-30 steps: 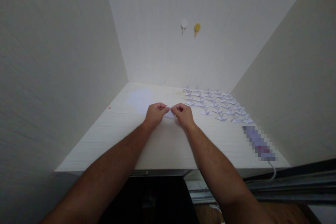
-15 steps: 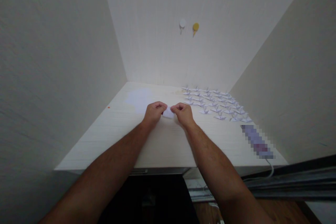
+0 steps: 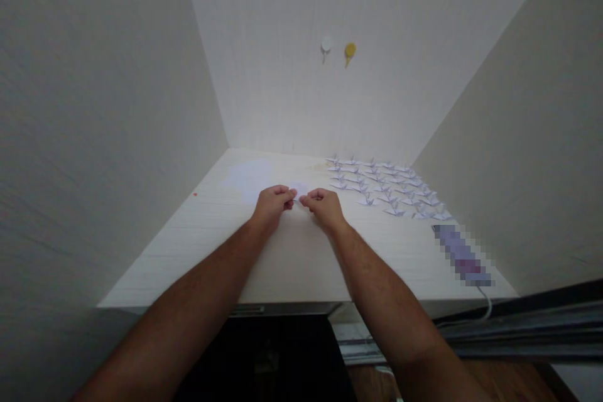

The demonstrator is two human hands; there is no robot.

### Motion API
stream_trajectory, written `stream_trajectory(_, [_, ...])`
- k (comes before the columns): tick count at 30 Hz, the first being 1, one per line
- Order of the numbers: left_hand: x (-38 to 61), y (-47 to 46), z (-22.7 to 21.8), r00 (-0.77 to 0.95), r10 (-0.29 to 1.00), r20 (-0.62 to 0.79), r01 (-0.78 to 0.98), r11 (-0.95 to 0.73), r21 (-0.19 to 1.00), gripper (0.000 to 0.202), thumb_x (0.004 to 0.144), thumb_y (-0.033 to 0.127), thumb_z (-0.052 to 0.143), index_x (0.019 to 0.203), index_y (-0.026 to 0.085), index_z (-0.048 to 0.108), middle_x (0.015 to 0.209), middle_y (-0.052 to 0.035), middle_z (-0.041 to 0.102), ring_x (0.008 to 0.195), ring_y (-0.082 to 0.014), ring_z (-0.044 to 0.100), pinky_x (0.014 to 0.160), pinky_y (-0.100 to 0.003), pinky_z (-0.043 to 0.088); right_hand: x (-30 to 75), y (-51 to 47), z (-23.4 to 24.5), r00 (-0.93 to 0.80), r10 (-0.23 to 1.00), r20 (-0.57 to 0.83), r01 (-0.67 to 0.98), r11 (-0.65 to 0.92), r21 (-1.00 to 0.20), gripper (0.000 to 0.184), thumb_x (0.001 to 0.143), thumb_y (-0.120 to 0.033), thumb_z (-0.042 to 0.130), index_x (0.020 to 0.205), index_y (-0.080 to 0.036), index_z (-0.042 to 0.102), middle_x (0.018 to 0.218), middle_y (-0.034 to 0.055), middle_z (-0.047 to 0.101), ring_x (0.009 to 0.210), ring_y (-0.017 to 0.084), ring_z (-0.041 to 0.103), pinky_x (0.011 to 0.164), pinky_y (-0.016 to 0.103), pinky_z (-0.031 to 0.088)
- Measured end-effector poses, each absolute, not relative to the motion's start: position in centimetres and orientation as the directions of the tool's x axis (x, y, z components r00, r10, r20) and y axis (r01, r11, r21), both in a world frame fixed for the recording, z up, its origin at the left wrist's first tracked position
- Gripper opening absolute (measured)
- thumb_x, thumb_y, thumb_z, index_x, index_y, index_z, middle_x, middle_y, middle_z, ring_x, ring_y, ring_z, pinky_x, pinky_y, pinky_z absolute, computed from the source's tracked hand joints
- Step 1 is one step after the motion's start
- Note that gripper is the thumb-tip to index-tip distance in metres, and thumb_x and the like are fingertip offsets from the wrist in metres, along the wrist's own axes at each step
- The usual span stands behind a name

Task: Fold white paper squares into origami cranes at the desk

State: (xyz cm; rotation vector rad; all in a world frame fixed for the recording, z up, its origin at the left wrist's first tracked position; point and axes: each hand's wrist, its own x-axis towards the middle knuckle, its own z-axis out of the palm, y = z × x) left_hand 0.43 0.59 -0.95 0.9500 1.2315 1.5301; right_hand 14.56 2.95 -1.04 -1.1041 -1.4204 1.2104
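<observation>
Both of my hands meet over the middle of a pale wooden desk (image 3: 292, 264). My left hand (image 3: 272, 204) and my right hand (image 3: 323, 206) each pinch one side of a small folded piece of white paper (image 3: 298, 189), which stands up between the fingertips. Fingers of both hands are curled tight on it. A thin stack of pale paper sheets (image 3: 249, 177) lies on the desk just beyond my left hand.
Several small folded paper cranes (image 3: 384, 187) stand in rows at the back right of the desk. A blurred-out oblong object (image 3: 461, 254) with a white cable lies at the right edge. Walls close the desk in on three sides; two hooks (image 3: 336, 50) hang on the back wall.
The folded paper has been turned up between my fingertips and now shows above them. Both hands shifted slightly left.
</observation>
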Motion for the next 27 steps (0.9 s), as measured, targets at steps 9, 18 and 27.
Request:
stream_trajectory(9, [0.24,0.74,-0.77,-0.311,0.947,0.084,-0.197,-0.151,0.969,0.024,0.055,0.028,0.077,0.07,0.014,0.065,0.06,0.0014,0.059,0.054,-0.0089,0.049,0.053,-0.023,0.037,15.48,2.83,-0.43,-0.241,0.963,0.124,0.255,0.186,-0.949,0.02,0.062,-0.033,0.068,0.058,-0.016,0.06,0.052,-0.0019,0.059,0.045,0.007,0.043,0.045,0.021,0.031])
stream_trajectory(18, [0.41,0.61,-0.72,-0.188,0.982,0.005,-0.234,-0.05,0.971,0.031,0.054,0.02,0.073,0.082,0.014,0.065,0.061,0.0004,0.06,0.051,-0.0108,0.052,0.048,-0.023,0.036,15.39,2.74,-0.7,-0.276,0.944,0.179,0.16,0.229,-0.96,0.019,0.066,-0.033,0.067,0.062,-0.016,0.059,0.052,-0.0027,0.057,0.046,0.008,0.046,0.046,0.02,0.035])
stream_trajectory(27, [-0.36,0.27,-0.43,-0.108,0.993,0.055,-0.159,-0.072,0.985,0.041,0.054,0.023,0.08,0.092,0.015,0.065,0.071,-0.0014,0.065,0.061,-0.0133,0.06,0.058,-0.026,0.047,15.5,2.99,-0.19,-0.189,0.959,0.213,-0.035,0.21,-0.977,0.019,0.065,-0.03,0.071,0.072,-0.014,0.063,0.053,-0.0006,0.061,0.047,0.01,0.054,0.048,0.022,0.045])
